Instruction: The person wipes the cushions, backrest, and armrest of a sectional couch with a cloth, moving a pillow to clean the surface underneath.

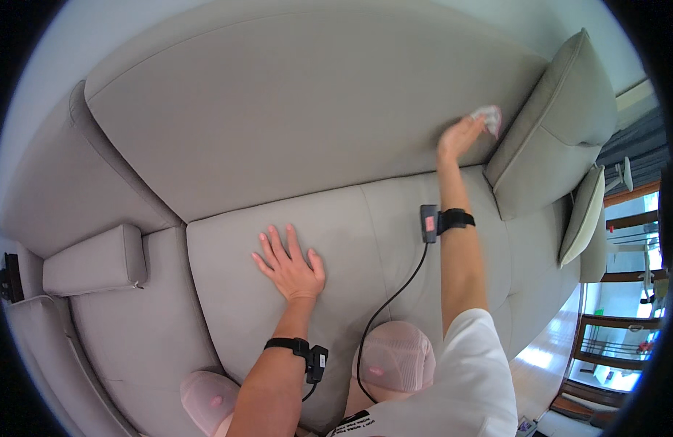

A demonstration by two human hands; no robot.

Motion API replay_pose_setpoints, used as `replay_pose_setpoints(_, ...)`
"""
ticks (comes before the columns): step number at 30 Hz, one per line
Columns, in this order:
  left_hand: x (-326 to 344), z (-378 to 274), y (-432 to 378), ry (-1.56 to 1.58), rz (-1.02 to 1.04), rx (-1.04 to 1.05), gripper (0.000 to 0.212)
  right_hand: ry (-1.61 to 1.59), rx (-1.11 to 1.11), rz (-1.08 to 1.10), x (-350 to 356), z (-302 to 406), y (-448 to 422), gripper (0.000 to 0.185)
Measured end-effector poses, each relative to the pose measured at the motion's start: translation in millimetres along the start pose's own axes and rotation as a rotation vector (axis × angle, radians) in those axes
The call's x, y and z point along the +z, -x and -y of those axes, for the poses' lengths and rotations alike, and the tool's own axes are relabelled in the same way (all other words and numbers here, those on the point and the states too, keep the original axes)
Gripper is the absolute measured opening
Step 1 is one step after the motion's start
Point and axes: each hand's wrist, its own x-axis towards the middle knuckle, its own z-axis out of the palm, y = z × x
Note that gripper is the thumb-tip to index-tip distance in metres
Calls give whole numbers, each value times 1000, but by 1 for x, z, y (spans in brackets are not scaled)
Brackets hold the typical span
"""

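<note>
My right hand (460,139) grips a white cloth with a pinkish edge (490,120) against the lower right part of the sofa's wide backrest (314,104). Flat on the grey seat cushion (342,235) rests my left hand (294,269), palm down with fingers spread. Each forearm wears a black strap with a small cabled device, the right one (429,223) near the wrist and the left one (317,363) farther up. Part of the cloth is hidden by the fingers.
Both knees, in pink knee pads (394,355), are on the sofa. An upright cushion (555,125) stands close to my right hand, a pale pillow (583,218) beyond it. At left lie a block-shaped cushion (90,265) and an armrest. Floor shows at lower right.
</note>
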Motion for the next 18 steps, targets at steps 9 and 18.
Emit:
replay_pose_setpoints(9, -7, 9, -2, -18, 75, 1, 71, -267, -790, 469, 60, 289, 237, 58)
replay_pose_setpoints(18, 4, 7, 2, 0, -25, -4, 70, -284, -1486, 765, 45, 253, 244, 55)
